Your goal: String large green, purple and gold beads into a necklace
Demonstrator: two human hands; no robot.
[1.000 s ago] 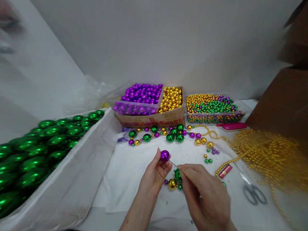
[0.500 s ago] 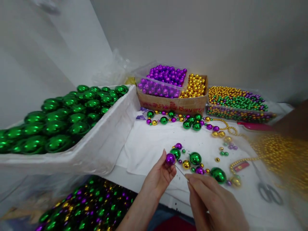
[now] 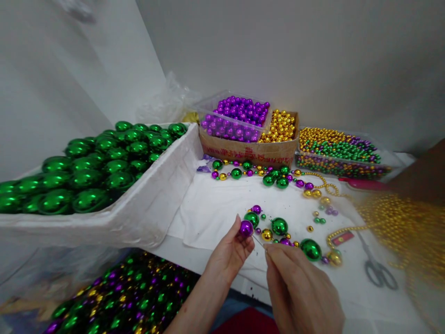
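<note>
My left hand (image 3: 225, 260) pinches a shiny purple bead (image 3: 246, 228) between thumb and fingers. My right hand (image 3: 302, 283) is closed, its fingertips on a thin needle-like piece (image 3: 257, 240) that reaches toward the bead. Whether its tip is inside the bead I cannot tell. Just beyond lie a green ball bead (image 3: 279, 226), a gold bead (image 3: 266, 234) and several smaller beads in a row. A larger green ball (image 3: 310, 250) rests beyond my right hand's knuckles.
A white foam box (image 3: 139, 222) of big green balls stands left. Behind are a clear tub (image 3: 201, 112) of purple beads, a cardboard box (image 3: 243, 150) with gold beads and a mixed-bead tub (image 3: 389, 162). Scissors (image 3: 378, 273) and gold bead strands (image 3: 399, 222) lie right.
My right hand has come slightly left, closer to the purple bead, and less of the needle-like piece shows. My left hand keeps its hold. The view has shifted a little.
</note>
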